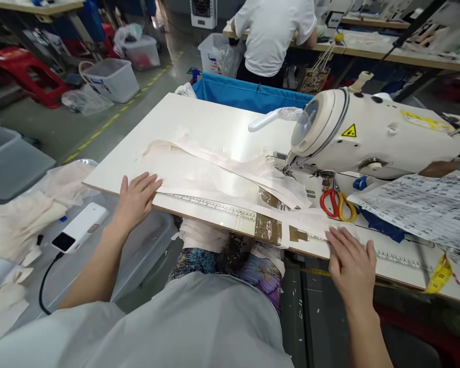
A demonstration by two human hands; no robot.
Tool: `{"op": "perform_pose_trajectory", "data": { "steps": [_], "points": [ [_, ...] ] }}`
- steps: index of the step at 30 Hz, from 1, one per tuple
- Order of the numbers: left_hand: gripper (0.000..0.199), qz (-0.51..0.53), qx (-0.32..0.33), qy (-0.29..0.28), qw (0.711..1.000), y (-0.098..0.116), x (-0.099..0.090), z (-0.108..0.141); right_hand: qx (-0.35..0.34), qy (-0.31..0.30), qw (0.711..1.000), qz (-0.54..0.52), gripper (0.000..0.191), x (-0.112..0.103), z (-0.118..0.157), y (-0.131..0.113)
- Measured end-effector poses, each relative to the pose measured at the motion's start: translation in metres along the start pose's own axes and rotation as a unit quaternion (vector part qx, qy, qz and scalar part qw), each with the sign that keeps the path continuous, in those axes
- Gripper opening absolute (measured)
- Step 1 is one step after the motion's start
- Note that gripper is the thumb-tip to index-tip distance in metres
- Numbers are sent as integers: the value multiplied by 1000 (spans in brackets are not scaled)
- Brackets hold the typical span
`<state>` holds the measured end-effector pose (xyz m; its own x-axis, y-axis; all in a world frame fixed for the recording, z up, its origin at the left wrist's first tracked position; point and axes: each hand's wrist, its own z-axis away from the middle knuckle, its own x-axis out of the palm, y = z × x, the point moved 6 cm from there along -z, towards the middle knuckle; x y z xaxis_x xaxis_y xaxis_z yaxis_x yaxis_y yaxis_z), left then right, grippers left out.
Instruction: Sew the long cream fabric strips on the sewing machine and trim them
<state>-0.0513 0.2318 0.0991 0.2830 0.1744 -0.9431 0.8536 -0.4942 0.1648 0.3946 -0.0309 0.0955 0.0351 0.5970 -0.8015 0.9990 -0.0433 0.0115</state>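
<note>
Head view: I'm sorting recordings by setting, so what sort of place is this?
Probably a sewing workshop: the white worktable carries a sewing machine, pale fabric and a measuring scale along its near edge.

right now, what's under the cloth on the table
White tabletop and brown tape show around the cloth, with the ruler along its near edge. Whatever lies directly beneath is covered.

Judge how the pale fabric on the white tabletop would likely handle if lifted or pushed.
The pale fabric would probably droop when lifted, since it lies in soft folds. It seems light for its length, as its edges look thin. Pushed, it may slide or bunch: the white tabletop beneath looks smooth and shiny.
</note>
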Motion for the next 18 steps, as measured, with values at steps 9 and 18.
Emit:
{"op": "perform_pose_trajectory", "data": {
  "steps": [9, 18],
  "points": [
    [55, 1, -82, 16, 997, 49, 23, 39, 15, 2, 997, -78, 54, 6, 6, -35],
    [52, -27, -94, 20, 995, 41, 31, 37, -58, 38, 996, -64, 65, 9, 20, -20]
  ]
}}
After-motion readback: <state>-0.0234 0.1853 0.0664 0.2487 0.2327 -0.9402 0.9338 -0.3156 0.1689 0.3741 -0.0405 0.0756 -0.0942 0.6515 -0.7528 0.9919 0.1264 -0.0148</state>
